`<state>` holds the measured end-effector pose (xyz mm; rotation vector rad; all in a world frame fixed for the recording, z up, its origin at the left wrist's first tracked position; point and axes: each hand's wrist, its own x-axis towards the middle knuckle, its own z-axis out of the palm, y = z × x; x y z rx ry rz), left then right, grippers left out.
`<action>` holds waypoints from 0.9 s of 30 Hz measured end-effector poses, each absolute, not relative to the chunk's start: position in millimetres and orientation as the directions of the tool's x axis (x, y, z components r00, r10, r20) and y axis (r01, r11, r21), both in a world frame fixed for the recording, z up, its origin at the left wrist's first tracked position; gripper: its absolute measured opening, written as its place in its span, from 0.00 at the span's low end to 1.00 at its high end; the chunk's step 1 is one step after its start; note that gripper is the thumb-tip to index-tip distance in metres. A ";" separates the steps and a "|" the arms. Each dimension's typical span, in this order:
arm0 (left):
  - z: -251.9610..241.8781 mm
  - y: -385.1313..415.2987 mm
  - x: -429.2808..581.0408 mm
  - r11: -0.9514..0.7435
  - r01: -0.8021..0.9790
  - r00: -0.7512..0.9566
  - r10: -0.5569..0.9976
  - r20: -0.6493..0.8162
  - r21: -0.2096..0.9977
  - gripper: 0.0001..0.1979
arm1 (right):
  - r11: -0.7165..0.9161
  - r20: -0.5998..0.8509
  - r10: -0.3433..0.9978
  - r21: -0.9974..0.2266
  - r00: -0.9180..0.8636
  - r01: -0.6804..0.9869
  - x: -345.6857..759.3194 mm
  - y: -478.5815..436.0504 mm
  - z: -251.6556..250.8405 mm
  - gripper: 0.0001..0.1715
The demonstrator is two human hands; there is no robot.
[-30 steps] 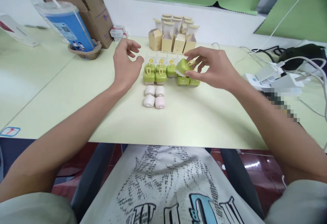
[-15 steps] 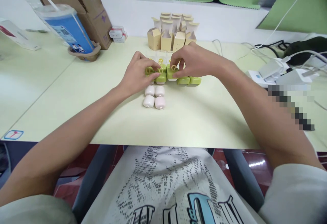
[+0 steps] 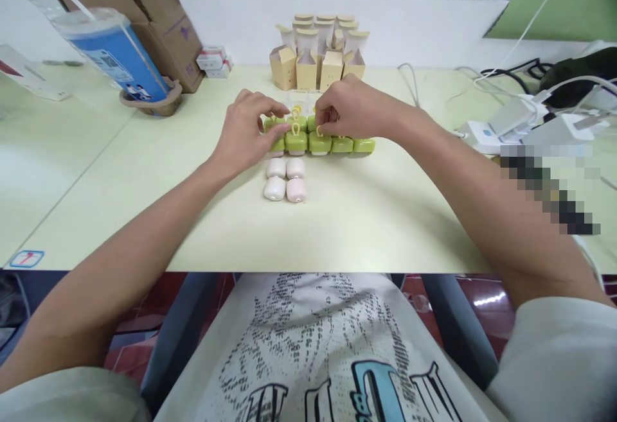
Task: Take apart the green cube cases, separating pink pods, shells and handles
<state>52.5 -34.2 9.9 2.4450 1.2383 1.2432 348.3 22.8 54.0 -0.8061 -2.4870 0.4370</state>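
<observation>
Several small green cases [image 3: 319, 143] with yellow loops stand in rows on the pale yellow table [image 3: 366, 216]. My left hand [image 3: 245, 130] rests on the left end of the rows, fingers curled against a green case. My right hand [image 3: 354, 110] is over the rows' middle, fingertips pinched on the yellow loop of a green case. Several pink cases [image 3: 285, 178] lie in a square just in front of the green ones. Clear plastic trays behind the green cases are mostly hidden by my hands.
Several tan paper boxes [image 3: 318, 56] stand at the back of the table. A blue cup with a straw [image 3: 116, 56] and a cardboard box [image 3: 159, 4] are at the back left. White adapters and cables [image 3: 520, 120] lie at the right.
My right hand brought a green case from the right side down into the row. My left hand moved from open above the table onto the left green cases.
</observation>
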 end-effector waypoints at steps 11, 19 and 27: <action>-18.5 -2.2 29.6 -0.371 0.627 -0.086 0.841 0.534 0.685 0.36 | 0.750 0.395 0.660 -0.395 -0.639 0.531 350.4 -1.1 86.2 0.22; 26.4 -47.3 71.2 0.027 0.502 -0.322 0.934 0.158 0.864 0.05 | 0.583 0.252 0.810 -0.243 -0.530 0.775 367.6 -11.8 112.5 0.11; 13.1 -37.6 69.1 -0.014 0.515 -0.273 0.945 0.180 0.857 0.08 | 0.497 0.109 0.867 -0.179 -0.485 0.849 378.8 9.1 95.5 0.07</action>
